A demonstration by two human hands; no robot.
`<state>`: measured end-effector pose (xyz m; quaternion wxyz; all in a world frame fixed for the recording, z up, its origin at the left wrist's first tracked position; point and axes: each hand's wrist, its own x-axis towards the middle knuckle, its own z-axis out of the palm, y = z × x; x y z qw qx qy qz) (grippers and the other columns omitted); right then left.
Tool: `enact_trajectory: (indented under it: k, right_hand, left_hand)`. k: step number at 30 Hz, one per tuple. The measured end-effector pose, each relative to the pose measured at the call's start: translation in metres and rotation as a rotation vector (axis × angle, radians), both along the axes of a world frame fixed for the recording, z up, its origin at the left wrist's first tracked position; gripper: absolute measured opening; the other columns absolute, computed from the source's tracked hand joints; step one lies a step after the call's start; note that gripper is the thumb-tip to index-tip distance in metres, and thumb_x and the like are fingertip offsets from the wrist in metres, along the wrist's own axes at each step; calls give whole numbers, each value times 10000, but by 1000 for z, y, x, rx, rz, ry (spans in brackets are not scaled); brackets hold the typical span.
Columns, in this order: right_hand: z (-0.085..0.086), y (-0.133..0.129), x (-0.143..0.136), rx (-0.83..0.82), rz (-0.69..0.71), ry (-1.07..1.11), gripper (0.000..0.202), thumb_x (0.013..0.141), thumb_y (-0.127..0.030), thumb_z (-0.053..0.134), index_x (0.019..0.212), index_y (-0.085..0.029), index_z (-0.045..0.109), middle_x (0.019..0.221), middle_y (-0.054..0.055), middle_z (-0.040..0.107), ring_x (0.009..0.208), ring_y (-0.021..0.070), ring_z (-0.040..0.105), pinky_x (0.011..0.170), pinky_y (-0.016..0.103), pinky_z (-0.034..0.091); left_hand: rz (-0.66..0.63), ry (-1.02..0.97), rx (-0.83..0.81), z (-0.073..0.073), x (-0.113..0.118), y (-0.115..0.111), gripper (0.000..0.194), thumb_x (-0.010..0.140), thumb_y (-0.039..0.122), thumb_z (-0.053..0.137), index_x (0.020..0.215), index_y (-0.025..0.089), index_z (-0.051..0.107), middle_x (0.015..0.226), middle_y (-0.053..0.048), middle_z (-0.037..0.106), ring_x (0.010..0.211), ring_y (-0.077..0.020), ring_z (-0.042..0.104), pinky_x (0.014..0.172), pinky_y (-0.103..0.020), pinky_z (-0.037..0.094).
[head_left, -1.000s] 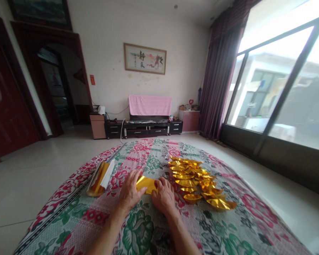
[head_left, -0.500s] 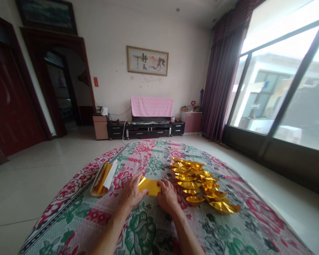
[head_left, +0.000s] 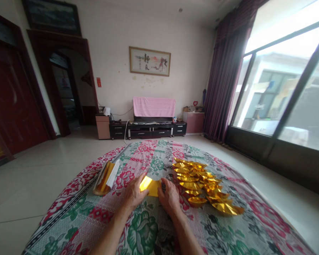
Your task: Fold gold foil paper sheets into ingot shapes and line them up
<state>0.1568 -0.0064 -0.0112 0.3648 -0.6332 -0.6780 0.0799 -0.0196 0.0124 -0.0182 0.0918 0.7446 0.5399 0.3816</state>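
Note:
A gold foil sheet (head_left: 150, 186) lies on the flowered cloth (head_left: 149, 230) in front of me. My left hand (head_left: 133, 193) presses on its left side and my right hand (head_left: 170, 194) presses on its right side, fingers curled over the foil's edges. Just right of my right hand lies a heap of several folded gold paper ingots (head_left: 202, 182). To the left of my left hand sits a stack of gold and white foil sheets (head_left: 106, 173).
The cloth covers a round surface with tiled floor (head_left: 42, 166) around it. A dark TV cabinet (head_left: 149, 128) with a pink cover stands at the far wall. Large windows (head_left: 281, 88) and purple curtains are at the right, dark wooden doors at the left.
The view has shifted slightly. Both hands stayed on the gold sheet, which now looks narrower between them, its left part catching bright light.

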Motion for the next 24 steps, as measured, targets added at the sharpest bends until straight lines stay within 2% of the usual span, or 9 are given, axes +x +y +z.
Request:
enact_trajectory:
  k: [3,8,11,14,17,24]
  right_hand:
    - [-1,2,1,27,-7,35,383,746,-210,494,1122,-169,560,973,57,650,934,188,579,853,283,386]
    - [0,3,2,50,7,71,258,729,-169,489,933,-207,642,877,25,663,847,168,597,790,248,407]
    - [1,2,2,59,19,107,230,727,-157,477,864,-212,653,865,20,666,828,161,599,774,238,412]
    - [1,2,2,69,28,122,224,722,-150,471,843,-210,649,844,16,660,820,160,598,767,237,415]
    - [1,2,1,79,30,140,258,706,-137,473,894,-200,637,853,18,659,837,162,597,778,241,416]
    - [0,4,1,55,-8,108,416,688,-169,504,1099,-163,567,920,46,657,889,183,593,811,269,412]
  left_hand:
    - [-4,-37,5,-2,0,2,635,661,195,604,1272,224,434,1195,-84,583,1101,-214,537,968,-379,418]
    - [-31,-68,41,-5,-2,4,578,661,170,595,1225,210,480,1168,-76,601,1084,-198,551,969,-361,426]
    - [-24,-62,82,-4,-2,5,421,680,160,573,1098,206,569,1076,-63,636,1025,-191,577,940,-355,446]
    - [-24,-37,124,-2,-2,4,204,702,146,533,870,192,639,972,-61,648,959,-185,592,895,-343,468]
    - [-15,-24,128,1,-2,3,152,700,125,514,768,185,637,958,-64,644,941,-185,598,868,-334,477]
    - [-13,-66,136,6,1,0,117,715,154,519,734,192,629,979,-62,637,944,-189,612,844,-323,498]
